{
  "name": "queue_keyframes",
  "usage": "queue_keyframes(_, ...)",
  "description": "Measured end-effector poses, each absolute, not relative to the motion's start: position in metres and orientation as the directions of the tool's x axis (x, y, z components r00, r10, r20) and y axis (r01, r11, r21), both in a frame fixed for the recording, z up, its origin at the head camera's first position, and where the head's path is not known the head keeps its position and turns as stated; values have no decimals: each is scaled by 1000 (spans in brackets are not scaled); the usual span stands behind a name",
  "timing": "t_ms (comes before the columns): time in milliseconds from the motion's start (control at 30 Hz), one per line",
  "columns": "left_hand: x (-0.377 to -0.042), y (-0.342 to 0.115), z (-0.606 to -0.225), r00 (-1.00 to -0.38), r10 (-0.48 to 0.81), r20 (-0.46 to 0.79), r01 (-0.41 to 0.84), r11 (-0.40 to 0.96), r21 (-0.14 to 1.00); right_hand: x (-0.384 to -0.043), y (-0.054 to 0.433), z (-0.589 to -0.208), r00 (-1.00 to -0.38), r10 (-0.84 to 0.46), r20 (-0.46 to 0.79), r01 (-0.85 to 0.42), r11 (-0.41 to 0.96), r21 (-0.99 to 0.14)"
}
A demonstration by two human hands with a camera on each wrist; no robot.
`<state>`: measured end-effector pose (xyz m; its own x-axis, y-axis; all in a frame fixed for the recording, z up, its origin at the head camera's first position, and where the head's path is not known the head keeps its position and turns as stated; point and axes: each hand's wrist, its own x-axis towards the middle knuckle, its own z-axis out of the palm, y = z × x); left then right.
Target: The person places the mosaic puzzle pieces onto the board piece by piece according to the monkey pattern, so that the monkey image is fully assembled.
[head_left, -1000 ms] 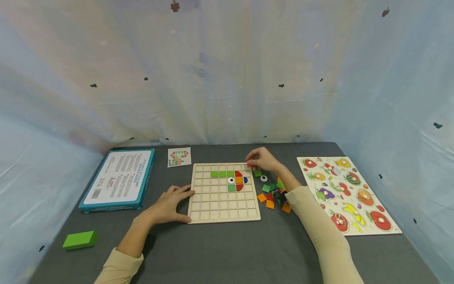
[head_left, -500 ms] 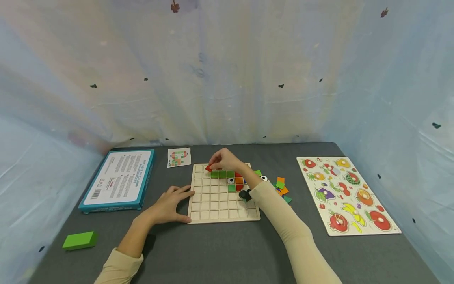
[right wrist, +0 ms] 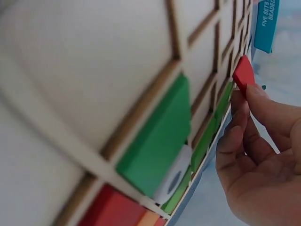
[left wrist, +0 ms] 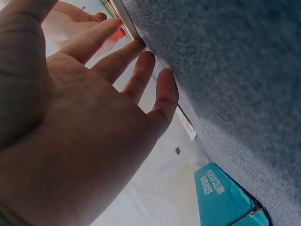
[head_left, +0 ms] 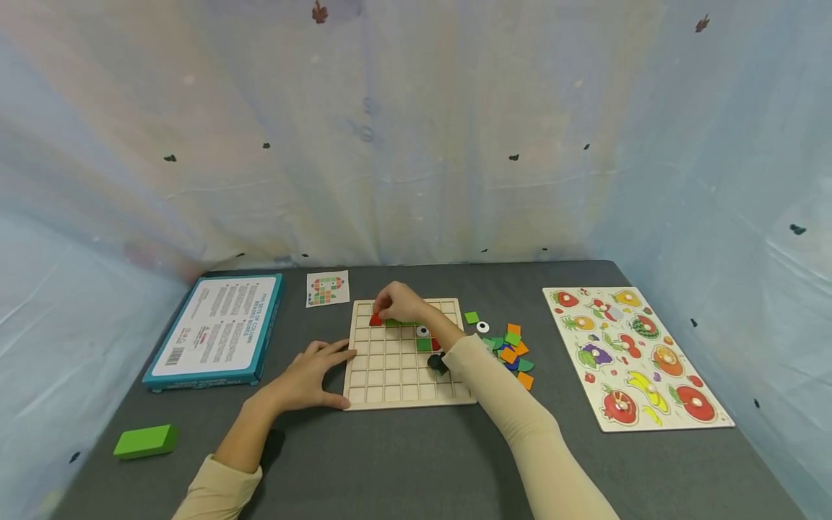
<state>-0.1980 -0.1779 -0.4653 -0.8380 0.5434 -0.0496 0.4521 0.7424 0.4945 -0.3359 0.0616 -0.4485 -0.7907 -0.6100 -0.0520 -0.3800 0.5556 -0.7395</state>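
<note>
My right hand point(head_left: 401, 302) pinches a red tile point(right wrist: 243, 73) with a rounded side, between thumb and fingers. It holds the tile at the upper left of a wooden grid board point(head_left: 377, 375), beside the left end of a row of light green tiles point(head_left: 393, 323). An eye tile point(head_left: 422, 331) and a darker green tile point(head_left: 424, 345) lie in lower cells, with a red tile point(head_left: 436, 344) beside them. My right hand and forearm hide the board's upper right. My left hand point(head_left: 308, 377), fingers spread, touches the board's left edge, thumb near the front corner.
Loose coloured tiles point(head_left: 510, 347) lie right of the board, near a loose eye tile point(head_left: 482, 327). A pattern card point(head_left: 328, 288) lies behind left. Farther left are a blue box point(head_left: 214, 325) and a green block point(head_left: 146, 440). A fruit puzzle board point(head_left: 637, 357) lies right.
My right hand has carried the red tile left from the board's upper right corner, then slightly lower at the row's left end. My left hand has stayed at the board's edge.
</note>
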Motion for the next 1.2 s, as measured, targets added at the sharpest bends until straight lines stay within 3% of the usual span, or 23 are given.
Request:
queue_keyframes(300,-197,-178,-465,-835,548,-44,459,738,494,-332,62,-447,-800,-598,-56,-403,605,-687)
queue_keyframes(567,-198,-178,-465,-835,549,-42,462,741,488,-328,59,-445,-801,-595,-61,-462,681,-568)
queue_keyframes(767,-197,-177,-465,-834,551,-35,466,736,492,-324,65,-442,-808,-589,-26,-471,673,-571)
queue_keyframes(1067,-196,-176,-465,-837,545,-45,456,741,492,-309,131,-424,-733,-676,79,-520,481,-706)
queue_keyframes(1200,-196,-177,-464,-843,536,-54,445,749,491,-300,179,-416,-760,-647,58,-500,525,-688)
